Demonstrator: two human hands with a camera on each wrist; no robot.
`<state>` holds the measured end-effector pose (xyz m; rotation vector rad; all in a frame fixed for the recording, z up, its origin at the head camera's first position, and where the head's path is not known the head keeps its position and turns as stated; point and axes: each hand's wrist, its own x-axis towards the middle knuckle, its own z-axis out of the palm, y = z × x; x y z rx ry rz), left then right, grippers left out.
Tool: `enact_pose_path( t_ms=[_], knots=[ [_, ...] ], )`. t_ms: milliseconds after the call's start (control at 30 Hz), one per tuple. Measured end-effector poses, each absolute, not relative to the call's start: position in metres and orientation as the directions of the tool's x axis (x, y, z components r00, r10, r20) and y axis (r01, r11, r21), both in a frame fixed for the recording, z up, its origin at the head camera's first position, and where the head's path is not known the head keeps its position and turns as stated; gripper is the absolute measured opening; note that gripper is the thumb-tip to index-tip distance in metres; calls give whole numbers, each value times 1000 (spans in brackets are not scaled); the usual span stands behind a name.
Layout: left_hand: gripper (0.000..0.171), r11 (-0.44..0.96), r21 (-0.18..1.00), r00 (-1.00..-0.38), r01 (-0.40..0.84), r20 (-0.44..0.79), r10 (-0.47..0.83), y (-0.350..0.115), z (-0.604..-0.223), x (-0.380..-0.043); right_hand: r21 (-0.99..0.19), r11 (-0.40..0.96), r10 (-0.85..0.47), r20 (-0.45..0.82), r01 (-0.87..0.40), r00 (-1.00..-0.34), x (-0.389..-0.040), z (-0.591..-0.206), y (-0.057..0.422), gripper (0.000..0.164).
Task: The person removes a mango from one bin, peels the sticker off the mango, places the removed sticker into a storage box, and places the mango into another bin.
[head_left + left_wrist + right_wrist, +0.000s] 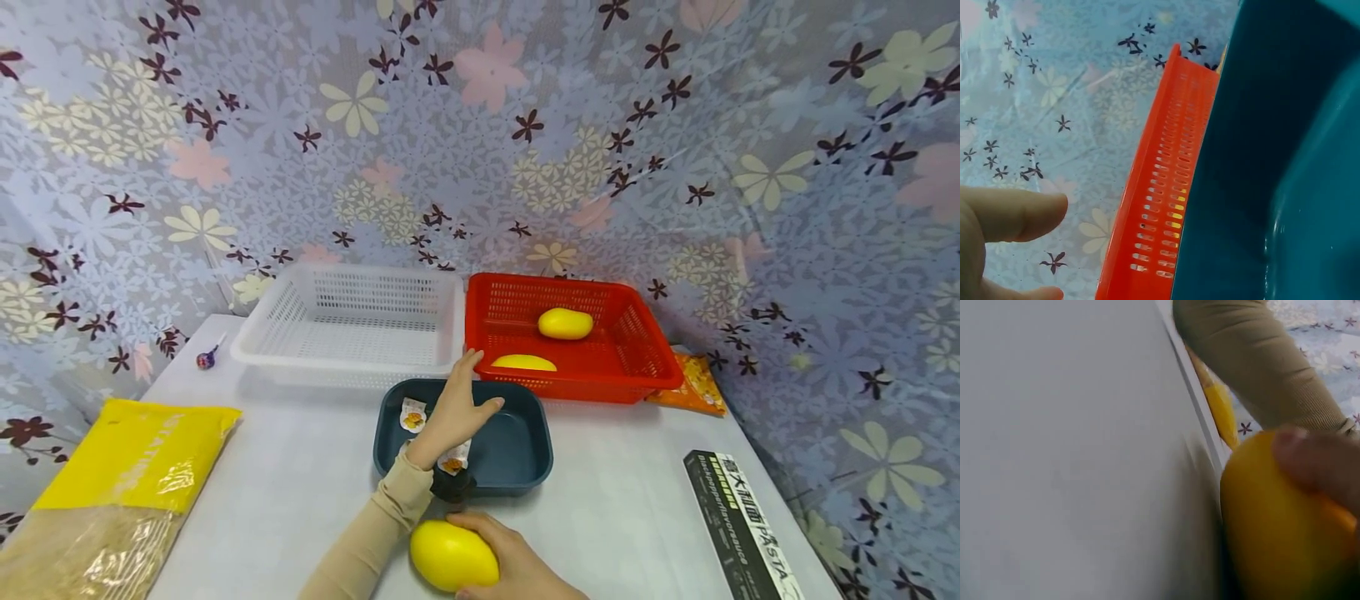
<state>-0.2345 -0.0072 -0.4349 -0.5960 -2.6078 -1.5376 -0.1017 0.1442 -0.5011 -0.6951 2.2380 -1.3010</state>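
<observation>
My right hand [513, 558] grips a smooth yellow mango [452, 557] near the front of the table. In the right wrist view the thumb presses on the mango [1279, 512], which fills the lower right. Reaching over a dark blue tray [517, 481], my left hand [456, 414] has its fingers extended and holds nothing. Two small printed packets lie in that tray, one packet [412, 414] left of the hand, the other packet [454, 458] partly behind the wrist. Behind the tray, a red basket [577, 385] contains a mango [566, 323] at its back and another mango [525, 362] by the front wall.
A white basket [352, 371] stands left of the red one. A lollipop [207, 358] and a large yellow bag [112, 492] lie at left. On the right are an orange packet [697, 383] and a black pasta box [738, 525]. Floral cloth [480, 167] hangs behind.
</observation>
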Motion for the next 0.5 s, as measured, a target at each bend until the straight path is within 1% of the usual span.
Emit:
enact_pose_path(
  t_ms=[167,333,433,500],
  knots=[
    [80,439,848,-940,296,178,290,0,-432,-244,-894,427,-632,-191,-132,-751,-100,-489,152,68],
    [81,450,853,-953,264,157,261,7,-433,-254,-886,446,-611,-195,-130,-767,-99,-474,163,69],
    [83,448,853,-954,267,170,246,13,-435,-260,-871,451,-596,-131,-195,-792,-100,-465,172,70],
    [84,436,858,-955,273,185,233,17,-436,-264,-851,439,-589,-32,-287,-807,-103,-461,179,70]
  ],
)
